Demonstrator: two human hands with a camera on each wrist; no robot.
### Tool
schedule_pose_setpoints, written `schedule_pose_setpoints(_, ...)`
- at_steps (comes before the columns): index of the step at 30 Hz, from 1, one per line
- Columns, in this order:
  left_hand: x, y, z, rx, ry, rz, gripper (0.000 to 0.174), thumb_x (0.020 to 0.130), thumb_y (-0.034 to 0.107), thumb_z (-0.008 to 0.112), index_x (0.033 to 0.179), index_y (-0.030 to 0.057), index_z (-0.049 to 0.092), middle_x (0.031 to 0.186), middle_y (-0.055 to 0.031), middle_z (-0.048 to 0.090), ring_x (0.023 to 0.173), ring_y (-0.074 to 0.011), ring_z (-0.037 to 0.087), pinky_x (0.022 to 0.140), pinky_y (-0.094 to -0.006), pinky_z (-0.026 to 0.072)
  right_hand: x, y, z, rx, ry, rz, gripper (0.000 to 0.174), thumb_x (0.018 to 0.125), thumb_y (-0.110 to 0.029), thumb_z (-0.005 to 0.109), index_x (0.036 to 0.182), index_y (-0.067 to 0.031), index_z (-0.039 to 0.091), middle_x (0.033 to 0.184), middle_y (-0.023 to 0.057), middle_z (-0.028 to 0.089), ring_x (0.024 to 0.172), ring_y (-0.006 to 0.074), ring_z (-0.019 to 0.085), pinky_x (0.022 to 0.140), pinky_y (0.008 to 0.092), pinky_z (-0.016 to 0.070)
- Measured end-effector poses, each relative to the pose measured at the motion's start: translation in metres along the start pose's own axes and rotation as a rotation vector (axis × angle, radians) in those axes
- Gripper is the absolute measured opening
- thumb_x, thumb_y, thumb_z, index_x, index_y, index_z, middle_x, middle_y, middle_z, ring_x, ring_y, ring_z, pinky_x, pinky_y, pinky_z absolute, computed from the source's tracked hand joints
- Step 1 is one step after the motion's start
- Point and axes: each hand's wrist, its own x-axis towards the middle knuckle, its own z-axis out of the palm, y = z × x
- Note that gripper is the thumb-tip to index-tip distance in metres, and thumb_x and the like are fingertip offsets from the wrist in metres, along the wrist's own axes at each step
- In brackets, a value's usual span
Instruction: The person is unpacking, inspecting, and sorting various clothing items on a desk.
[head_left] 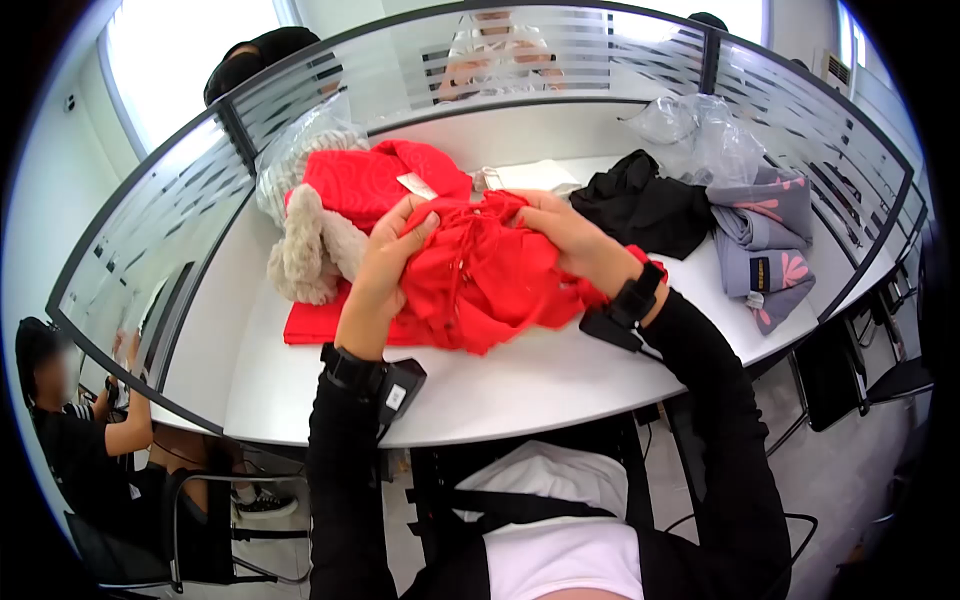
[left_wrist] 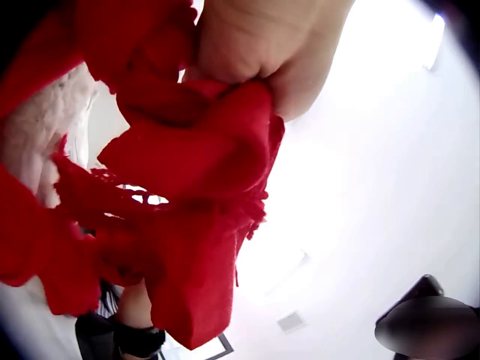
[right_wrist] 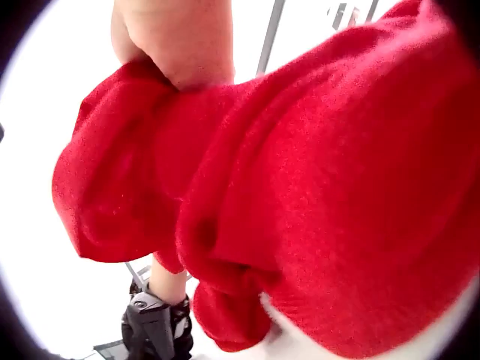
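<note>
Both hands hold up a bunched red cloth [head_left: 490,280] with a lacy, fringed part above the desk. My left hand [head_left: 385,265] pinches its left upper edge, thumb on top; in the left wrist view that hand [left_wrist: 262,45] is at the top, over hanging red folds [left_wrist: 195,255]. My right hand [head_left: 580,240] grips the right upper edge, its fingertips partly hidden by the fabric. The right wrist view shows that hand [right_wrist: 180,37] above thick red folds [right_wrist: 322,180].
On the white desk [head_left: 500,395] lie a red folded cloth [head_left: 370,180] with a tag, a fluffy beige plush [head_left: 305,250], black fabric [head_left: 640,205], grey cloth with pink patterns [head_left: 765,240] and clear plastic bags [head_left: 700,130]. A partition [head_left: 400,50] rings the desk; people sit beyond it.
</note>
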Motion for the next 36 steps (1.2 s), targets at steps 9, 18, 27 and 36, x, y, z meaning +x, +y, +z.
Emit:
schedule_pose_setpoints(9,-0.001,-0.003,-0.007,0.068,-0.064,0.021,0.007,0.088,0.011,0.051,0.092,0.0066,0.047,0.083,0.0014,0.054,0.076,-0.0033,0.052,0.067,-0.019,0.0439,-0.003,0.0,0.006,-0.074,-0.13,0.076,0.032,0.08,-0.007,0.052,0.111,0.0015,0.048,0.101,0.0049,0.057,0.088,0.0083,0.055,0.077,0.0225,0.0453)
schedule_pose_setpoints(18,0.007,-0.013,-0.009,0.825,0.229,0.65,0.017,0.077,0.008,0.061,0.09,0.0029,0.052,0.09,-0.0062,0.056,0.087,-0.017,0.053,0.076,-0.0296,0.0418,-0.003,0.003,0.012,-0.262,-0.014,0.011,0.033,0.076,-0.014,0.064,0.104,-0.0014,0.052,0.097,0.005,0.057,0.086,0.0107,0.055,0.076,0.025,0.0449)
schedule_pose_setpoints(27,-0.002,-0.016,0.014,0.976,0.02,0.574,0.023,0.072,0.002,0.065,0.093,0.0038,0.055,0.091,-0.0056,0.06,0.085,-0.0168,0.057,0.078,-0.0264,0.0444,-0.011,0.009,0.002,-0.447,-0.057,-0.134,0.019,0.076,-0.01,0.059,0.093,-0.0027,0.057,0.087,0.0022,0.058,0.081,0.0087,0.053,0.076,0.0227,0.0419)
schedule_pose_setpoints(36,-0.007,-0.015,0.012,0.292,0.033,0.219,0.012,0.083,0.0,0.054,0.095,0.0,0.053,0.091,-0.0038,0.06,0.083,-0.0074,0.055,0.075,-0.0191,0.0436,-0.014,0.005,-0.008,-0.528,-0.044,-0.144,0.018,0.076,-0.003,0.044,0.09,-0.0015,0.056,0.08,-0.0001,0.055,0.073,0.0051,0.048,0.068,0.0186,0.0396)
